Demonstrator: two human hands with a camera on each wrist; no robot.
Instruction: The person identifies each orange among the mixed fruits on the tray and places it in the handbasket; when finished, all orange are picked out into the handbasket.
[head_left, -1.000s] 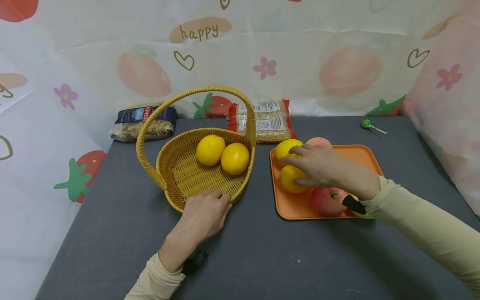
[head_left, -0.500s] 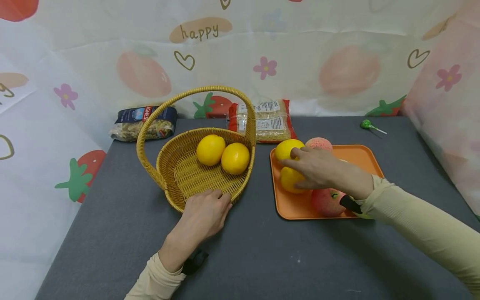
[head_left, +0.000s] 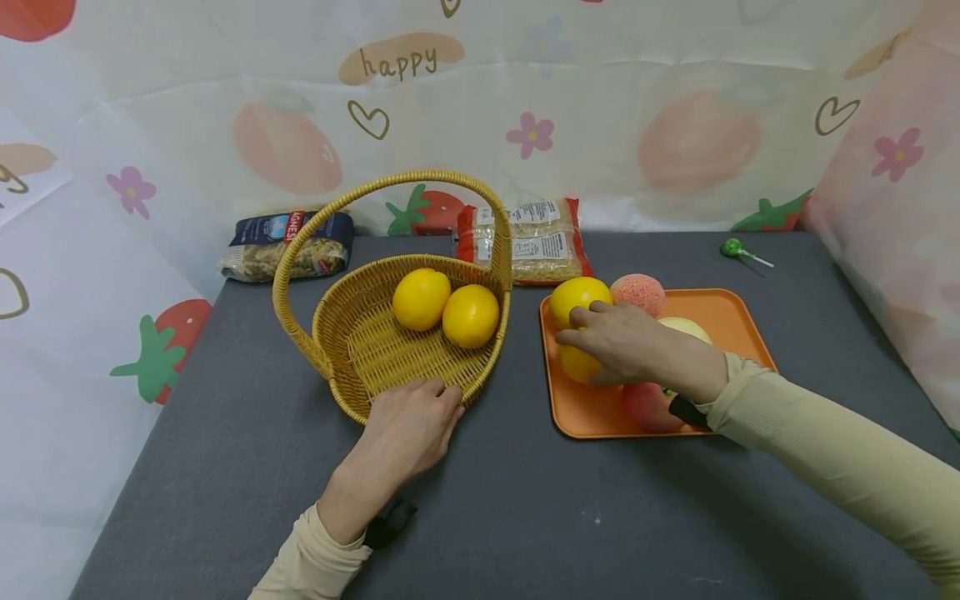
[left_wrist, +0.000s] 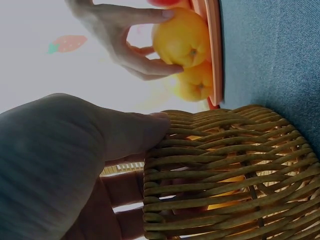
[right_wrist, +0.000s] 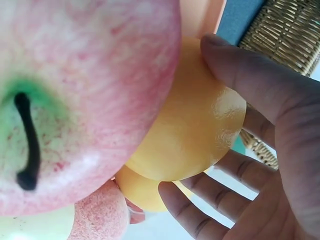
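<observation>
Here, four oranges (head_left: 577,365), two in one basket (head_left: 393,358) pinched by left grip (head_left: 408,429), right grip (head_left: 628,343) clasping another

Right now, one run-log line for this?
left hand: grips rim of basket | right hand: grips nearer yellow fruit at orange tray | basket contents: two yellow fruits

Basket (head_left: 378,358): ylw-brown wicker, upright, tall arched handle, ctr-left of head frame. L hand (head_left: 412,429) grips near rim. Held orange (head_left: 577,365): round, glossy ylw-orange, R of ctr in head view, partly hidden under R hand (head_left: 626,343), thumb + fingers on opp. sides. Sits at tray (head_left: 558,417) left side; can't tell if lifted.
</observation>
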